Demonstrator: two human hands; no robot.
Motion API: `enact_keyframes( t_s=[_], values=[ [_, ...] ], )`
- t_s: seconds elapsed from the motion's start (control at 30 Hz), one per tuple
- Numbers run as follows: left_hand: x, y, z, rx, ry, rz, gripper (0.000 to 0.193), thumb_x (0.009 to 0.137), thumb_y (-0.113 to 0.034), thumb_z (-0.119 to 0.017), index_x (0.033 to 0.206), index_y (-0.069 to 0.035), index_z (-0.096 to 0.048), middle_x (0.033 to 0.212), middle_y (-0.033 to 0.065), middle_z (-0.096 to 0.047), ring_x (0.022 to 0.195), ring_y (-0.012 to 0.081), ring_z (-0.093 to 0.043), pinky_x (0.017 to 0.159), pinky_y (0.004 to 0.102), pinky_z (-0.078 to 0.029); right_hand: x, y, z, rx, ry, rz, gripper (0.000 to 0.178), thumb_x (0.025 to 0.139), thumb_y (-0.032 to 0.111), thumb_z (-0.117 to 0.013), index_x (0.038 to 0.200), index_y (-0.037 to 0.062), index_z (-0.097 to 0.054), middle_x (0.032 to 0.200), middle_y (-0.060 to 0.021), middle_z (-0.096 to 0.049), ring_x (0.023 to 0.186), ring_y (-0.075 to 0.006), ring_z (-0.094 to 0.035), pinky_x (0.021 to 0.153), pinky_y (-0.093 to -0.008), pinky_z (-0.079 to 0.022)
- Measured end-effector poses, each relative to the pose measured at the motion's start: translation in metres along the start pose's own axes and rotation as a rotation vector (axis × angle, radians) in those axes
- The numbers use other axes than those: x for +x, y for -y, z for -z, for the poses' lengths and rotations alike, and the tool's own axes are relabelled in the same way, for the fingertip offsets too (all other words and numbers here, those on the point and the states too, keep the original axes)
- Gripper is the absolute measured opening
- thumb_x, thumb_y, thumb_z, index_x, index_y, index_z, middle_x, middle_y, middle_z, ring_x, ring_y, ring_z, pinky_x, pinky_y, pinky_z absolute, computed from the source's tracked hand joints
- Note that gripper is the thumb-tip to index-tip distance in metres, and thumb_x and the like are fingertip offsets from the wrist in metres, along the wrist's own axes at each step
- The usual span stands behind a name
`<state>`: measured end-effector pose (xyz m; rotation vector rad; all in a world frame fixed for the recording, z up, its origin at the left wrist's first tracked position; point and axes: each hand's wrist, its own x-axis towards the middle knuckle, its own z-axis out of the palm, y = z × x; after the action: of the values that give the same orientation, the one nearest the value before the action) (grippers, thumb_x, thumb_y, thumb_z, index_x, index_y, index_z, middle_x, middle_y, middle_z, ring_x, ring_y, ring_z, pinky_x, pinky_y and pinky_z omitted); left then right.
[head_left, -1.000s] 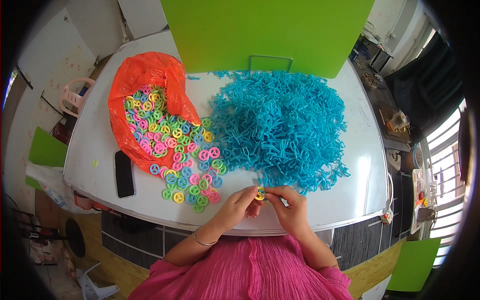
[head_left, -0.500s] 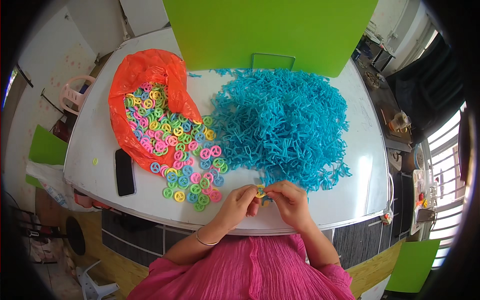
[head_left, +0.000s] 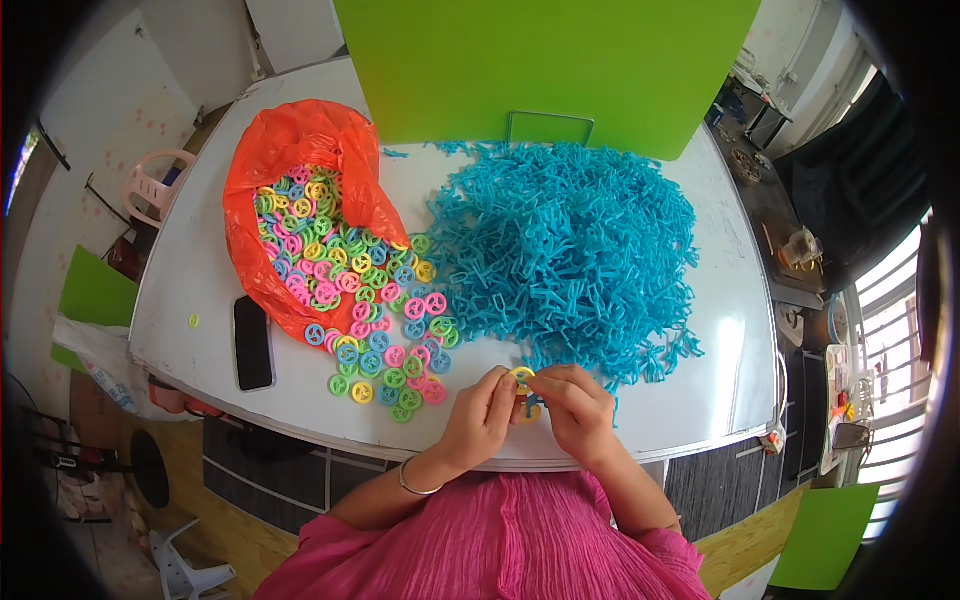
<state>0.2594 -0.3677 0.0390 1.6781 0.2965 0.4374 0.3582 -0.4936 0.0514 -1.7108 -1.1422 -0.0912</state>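
— Holding what, just below the blue pile (head_left: 565, 255)?
— Left hand (head_left: 478, 418) and right hand (head_left: 575, 410) pinching a yellow ring (head_left: 521, 376); blue piece (head_left: 531, 404) mostly hidden by fingers.

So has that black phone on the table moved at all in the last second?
No. The black phone lies in the same spot beside the orange bag, near the table edge.

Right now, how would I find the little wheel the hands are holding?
Start at the big blue pile of plastic pieces on the white table. Go to the near table edge, where the left hand and right hand meet. The yellow wheel is pinched between their fingertips, while the other wheels lie loose.
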Motion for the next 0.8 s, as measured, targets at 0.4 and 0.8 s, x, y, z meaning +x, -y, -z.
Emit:
enact_keyframes(
  t_s=[0.4, 0.8],
  values=[
    [-0.001, 0.004, 0.003, 0.203, -0.067, -0.191, 0.020, 0.097, -0.013, -0.045, 0.082, -0.001, -0.048, 0.061, 0.0117, -0.048, 0.053, 0.0259, -0.050, 0.051, 0.0358, -0.039, 0.004, -0.004, 0.004, -0.081, 0.033, 0.263, 0.028, 0.069, -0.014, -0.062, 0.091, 0.0017, -0.062, 0.087, -0.0111, -0.062, 0.079, -0.0265, -0.064, 0.069, -0.0339, -0.054],
    [0.004, 0.001, 0.007, 0.347, -0.091, -0.470, 0.013, 0.087, 0.001, -0.052, 0.099, 0.001, -0.056, 0.082, 0.0138, -0.058, 0.073, 0.0310, -0.057, 0.063, 0.0382, -0.045, 0.004, 0.000, 0.004, -0.106, -0.077, 0.311, 0.026, 0.069, -0.009, -0.070, 0.088, 0.0021, -0.057, 0.089, -0.0115, -0.065, 0.085, -0.0273, -0.065, 0.073, -0.0369, -0.057]
  ],
)
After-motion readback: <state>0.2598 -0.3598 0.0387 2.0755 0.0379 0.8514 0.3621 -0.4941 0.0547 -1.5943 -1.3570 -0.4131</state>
